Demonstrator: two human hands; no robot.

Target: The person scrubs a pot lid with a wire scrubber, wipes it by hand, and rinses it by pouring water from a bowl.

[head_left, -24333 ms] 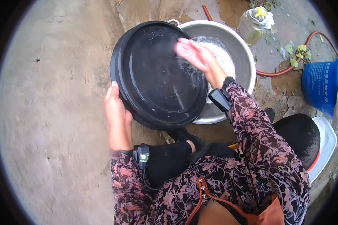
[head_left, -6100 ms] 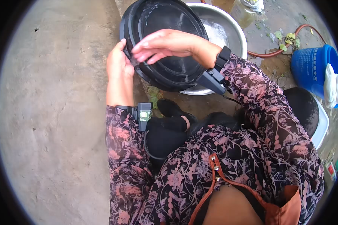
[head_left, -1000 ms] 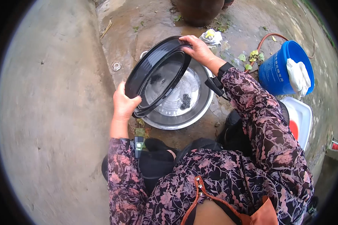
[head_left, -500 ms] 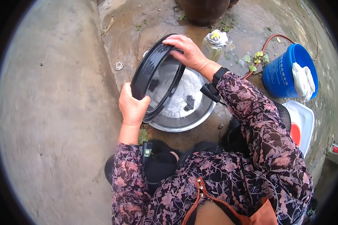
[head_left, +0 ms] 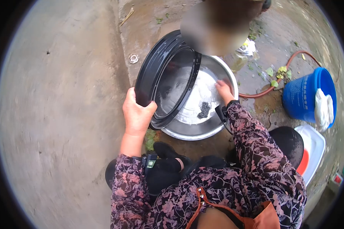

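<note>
Wet concrete ground (head_left: pixel 65 114) bearing a steel basin (head_left: pixel 202 131), blue bucket (head_left: pixel 304 101), orange hose (head_left: pixel 267 89), white tub (head_left: pixel 315 147), small round drain cover (head_left: pixel 133 58)

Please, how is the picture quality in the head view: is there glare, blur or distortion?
Head view: soft, even daylight with no hard shadows; fisheye bending and dark rounded corners; pale glare on the wet metal basin and on the black tray held by the left hand; a blurred patch hides the area above the basin; the right hand is slightly soft.
</note>
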